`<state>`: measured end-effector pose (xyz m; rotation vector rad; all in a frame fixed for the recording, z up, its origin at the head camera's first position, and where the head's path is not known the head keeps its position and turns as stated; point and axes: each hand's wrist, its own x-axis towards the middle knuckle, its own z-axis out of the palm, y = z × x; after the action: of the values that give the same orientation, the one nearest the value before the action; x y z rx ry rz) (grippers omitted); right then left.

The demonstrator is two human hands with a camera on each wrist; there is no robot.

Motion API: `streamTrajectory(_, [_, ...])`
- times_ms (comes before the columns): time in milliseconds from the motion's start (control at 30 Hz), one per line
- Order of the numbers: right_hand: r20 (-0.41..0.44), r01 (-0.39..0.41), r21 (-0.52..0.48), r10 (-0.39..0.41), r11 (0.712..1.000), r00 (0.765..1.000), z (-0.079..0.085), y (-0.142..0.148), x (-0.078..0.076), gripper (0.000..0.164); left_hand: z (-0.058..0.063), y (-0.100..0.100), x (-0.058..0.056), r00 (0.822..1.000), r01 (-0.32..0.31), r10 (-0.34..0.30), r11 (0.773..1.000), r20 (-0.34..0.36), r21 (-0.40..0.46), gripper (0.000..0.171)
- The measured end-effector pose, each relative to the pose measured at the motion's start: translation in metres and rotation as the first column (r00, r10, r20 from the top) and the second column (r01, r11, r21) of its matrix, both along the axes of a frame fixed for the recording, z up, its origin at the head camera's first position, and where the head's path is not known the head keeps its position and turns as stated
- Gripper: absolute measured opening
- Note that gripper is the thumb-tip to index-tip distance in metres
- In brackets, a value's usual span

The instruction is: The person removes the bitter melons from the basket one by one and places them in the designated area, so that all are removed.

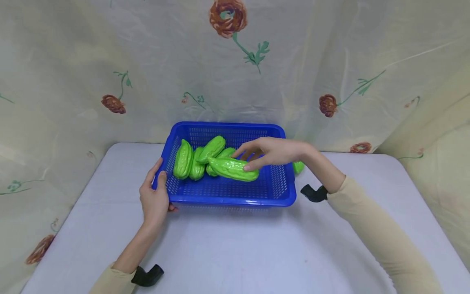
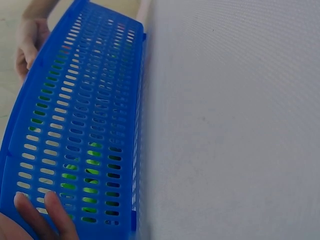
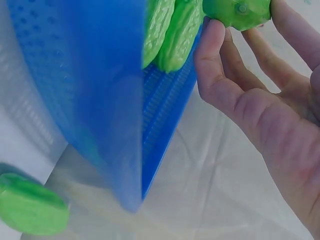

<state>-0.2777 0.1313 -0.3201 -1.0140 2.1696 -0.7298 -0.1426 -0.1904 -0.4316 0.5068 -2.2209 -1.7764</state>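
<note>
Curtained-off tabletop workspace, flower-printed curtain [image 1: 293,53] on three sides, white-topped table [image 1: 235,253], wider room unclear

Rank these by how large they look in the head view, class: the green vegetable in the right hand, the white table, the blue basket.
1. White table
2. Blue basket
3. Green vegetable in the right hand

The basket [image 1: 235,201] partly hides a loose gourd [image 1: 298,168] past its right edge. The held gourd [image 1: 231,168] covers part of a piled gourd [image 1: 226,152]. The basket's left edge hides some left hand [image 1: 154,200] fingers. The table's [image 1: 235,249] near edge is cut off; a speck [image 1: 306,261] is too small to tell.
</note>
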Motion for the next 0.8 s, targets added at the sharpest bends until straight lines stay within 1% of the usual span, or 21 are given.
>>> streamTrajectory(100, [0.025, 0.026, -0.032, -0.025, 0.999, 0.999, -0.001, 0.010, -0.002, 0.051, 0.001, -0.001, 0.000, 1.000, 0.009, -0.009, 1.000, 0.004, 0.010, 0.046])
streamTrajectory(200, [0.065, 0.056, -0.063, -0.052, 0.996, 0.997, -0.002, 0.019, -0.002, 0.051, 0.001, 0.000, -0.001, 1.000, 0.010, -0.010, 1.000, -0.005, 0.002, 0.045])
streamTrajectory(333, [0.096, 0.095, -0.085, -0.086, 0.992, 0.992, -0.003, 0.029, -0.002, 0.050, 0.000, 0.000, 0.000, 1.000, 0.009, -0.009, 1.000, -0.010, -0.006, 0.045])
streamTrajectory(567, [0.069, 0.142, -0.108, -0.135, 0.984, 0.988, -0.006, 0.051, -0.004, 0.049, -0.001, 0.000, 0.001, 1.000, 0.010, -0.010, 1.000, -0.010, -0.011, 0.045])
streamTrajectory(800, [0.082, 0.204, -0.122, -0.195, 0.971, 0.977, -0.010, 0.073, -0.002, 0.048, 0.000, 0.000, 0.001, 1.000, 0.010, -0.010, 1.000, -0.012, -0.006, 0.045])
